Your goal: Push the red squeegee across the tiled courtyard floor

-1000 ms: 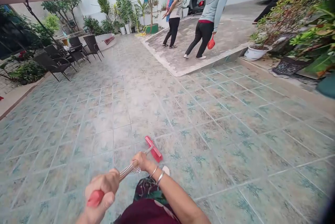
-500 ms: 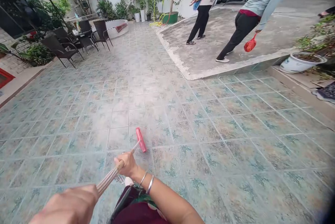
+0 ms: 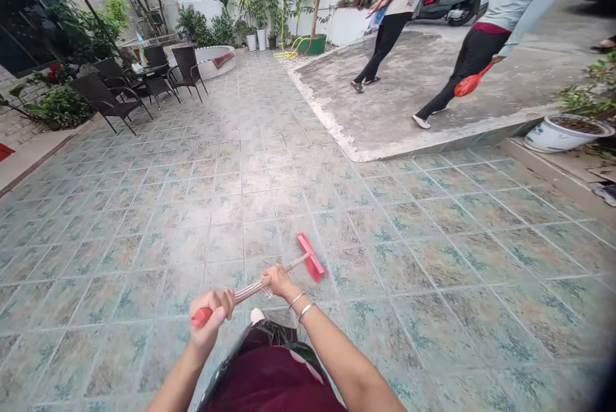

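A broom [image 3: 248, 291] with a pale striped handle slants away from my body, its red head [image 3: 312, 258] low over the tiled floor [image 3: 183, 219]. Wrapped round the red-tipped top end of the handle is my left hand [image 3: 212, 312]. Farther down the stick my right hand [image 3: 278, 280] grips it, with two silver bangles on that wrist. Whether the bristles touch the tiles cannot be told; the head is slightly blurred.
Two people [image 3: 385, 33] walk on the raised concrete [image 3: 385, 117] at the right, one with a red bag [image 3: 468, 85]. Dark chairs [image 3: 103, 94] stand round a table at the left. A white flowerpot [image 3: 561, 135] sits on the right ledge.
The broom head and my right hand have moved right. My left hand has moved right and away from the camera, still on the handle. Both people have shifted right in view.
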Demonstrator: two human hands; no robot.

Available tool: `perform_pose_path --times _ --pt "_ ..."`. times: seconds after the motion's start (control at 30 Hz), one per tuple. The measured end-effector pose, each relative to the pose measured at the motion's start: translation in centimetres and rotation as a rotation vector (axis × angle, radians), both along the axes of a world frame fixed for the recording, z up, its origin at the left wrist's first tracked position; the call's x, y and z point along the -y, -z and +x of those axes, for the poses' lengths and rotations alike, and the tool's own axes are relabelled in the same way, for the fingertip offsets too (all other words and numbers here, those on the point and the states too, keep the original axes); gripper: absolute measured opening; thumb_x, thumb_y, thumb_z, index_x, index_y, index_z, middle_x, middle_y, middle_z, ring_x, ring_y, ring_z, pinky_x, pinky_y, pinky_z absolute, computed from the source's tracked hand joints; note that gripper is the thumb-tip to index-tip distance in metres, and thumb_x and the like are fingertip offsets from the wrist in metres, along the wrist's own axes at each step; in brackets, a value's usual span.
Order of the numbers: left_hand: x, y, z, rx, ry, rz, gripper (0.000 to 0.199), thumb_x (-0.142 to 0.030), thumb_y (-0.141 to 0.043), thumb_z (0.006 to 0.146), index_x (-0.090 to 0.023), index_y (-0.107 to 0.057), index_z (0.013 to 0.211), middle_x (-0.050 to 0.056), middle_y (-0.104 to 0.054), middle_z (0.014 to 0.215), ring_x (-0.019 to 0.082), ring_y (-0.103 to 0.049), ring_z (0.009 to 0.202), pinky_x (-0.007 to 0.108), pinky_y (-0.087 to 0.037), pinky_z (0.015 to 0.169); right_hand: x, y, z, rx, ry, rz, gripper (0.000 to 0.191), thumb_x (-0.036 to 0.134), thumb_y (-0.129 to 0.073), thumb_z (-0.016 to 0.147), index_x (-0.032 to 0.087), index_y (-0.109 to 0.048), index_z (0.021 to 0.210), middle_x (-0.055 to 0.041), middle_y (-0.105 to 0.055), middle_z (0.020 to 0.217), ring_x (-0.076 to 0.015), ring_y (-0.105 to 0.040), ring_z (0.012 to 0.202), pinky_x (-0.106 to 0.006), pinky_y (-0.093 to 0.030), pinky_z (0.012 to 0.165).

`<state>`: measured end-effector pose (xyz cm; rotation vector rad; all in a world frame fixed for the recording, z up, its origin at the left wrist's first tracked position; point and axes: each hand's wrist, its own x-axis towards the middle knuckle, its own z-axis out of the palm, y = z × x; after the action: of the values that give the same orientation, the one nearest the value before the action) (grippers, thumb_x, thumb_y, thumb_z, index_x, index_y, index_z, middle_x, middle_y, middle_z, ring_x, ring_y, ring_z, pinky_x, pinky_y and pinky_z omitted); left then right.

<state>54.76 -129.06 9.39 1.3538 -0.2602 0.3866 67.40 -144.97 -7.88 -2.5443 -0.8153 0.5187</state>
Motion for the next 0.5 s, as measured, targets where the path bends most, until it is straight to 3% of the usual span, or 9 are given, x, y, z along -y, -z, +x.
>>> perform_pose_path --times 0.1,0.17,0.27,0.33,0.43,0.5 --pt "-3.7 1.3 3.0 -0.189 -0.122 -0.099 0.043 -0.036 -0.064 0.091 -0.018 -0.041 0.059 -0.002 -0.046 0.052 0.015 -0.051 0.057 0.034 -0.043 0.067 -1.8 -0.7 4.0 -0.019 -0.011 -0.118 0.009 0.014 -0.068 0.075 0.014 -0.077 0.075 -0.0172 -0.078 0.080 -0.0285 -0.075 0.081 -0.028 -0.039 0.062" --pt "-6.5 -0.3 4.6 -0.214 -0.166 -0.163 0.045 -0.038 -0.065 0.089 -0.018 -0.039 0.058 -0.003 -0.042 0.049 0.014 -0.048 0.055 0.034 -0.043 0.066 -4.0 -2.1 5.8 -0.008 -0.018 -0.146 0.010 0.016 -0.068 0.076 0.014 -0.078 0.077 -0.0173 -0.078 0.083 -0.0293 -0.075 0.084 -0.028 -0.039 0.064" --pt "-10.6 -5.5 5.8 -0.118 -0.188 -0.117 0.048 -0.044 -0.063 0.088 -0.020 -0.037 0.057 -0.004 -0.035 0.045 0.013 -0.039 0.046 0.034 -0.039 0.057 -8.7 -5.4 7.4 0.019 -0.046 -0.101 0.020 0.026 -0.060 0.085 0.017 -0.075 0.076 -0.0146 -0.079 0.085 -0.0243 -0.073 0.080 -0.028 -0.038 0.064" --pt "-12.3 -9.9 5.9 -0.101 -0.231 -0.033 0.049 -0.050 -0.064 0.086 -0.021 -0.037 0.056 -0.004 -0.032 0.045 0.014 -0.034 0.043 0.035 -0.037 0.053 -12.1 -7.9 8.1 0.003 -0.126 0.037 0.018 0.026 -0.063 0.082 0.018 -0.068 0.066 -0.0092 -0.076 0.074 -0.0180 -0.068 0.068 -0.026 -0.035 0.059" --pt "-11.8 -15.3 7.0 -0.085 -0.262 0.099 0.047 -0.052 -0.063 0.086 -0.023 -0.039 0.058 -0.004 -0.031 0.047 0.014 -0.033 0.044 0.036 -0.035 0.052 -17.0 -10.5 9.5 -0.074 -0.290 0.365 0.035 0.026 -0.068 0.076 0.019 -0.044 0.050 0.0025 -0.055 0.049 -0.0095 -0.044 0.049 -0.025 -0.026 0.052" --pt "-9.9 -17.0 10.0 -0.056 -0.149 0.320 0.040 -0.041 -0.059 0.089 -0.023 -0.037 0.062 -0.004 -0.029 0.051 0.014 -0.032 0.047 0.035 -0.034 0.054 -19.6 -10.6 11.1 -0.141 -0.344 0.543 0.048 0.027 -0.067 0.078 0.020 -0.031 0.048 0.0075 -0.035 0.044 -0.0077 -0.030 0.047 -0.025 -0.023 0.051"
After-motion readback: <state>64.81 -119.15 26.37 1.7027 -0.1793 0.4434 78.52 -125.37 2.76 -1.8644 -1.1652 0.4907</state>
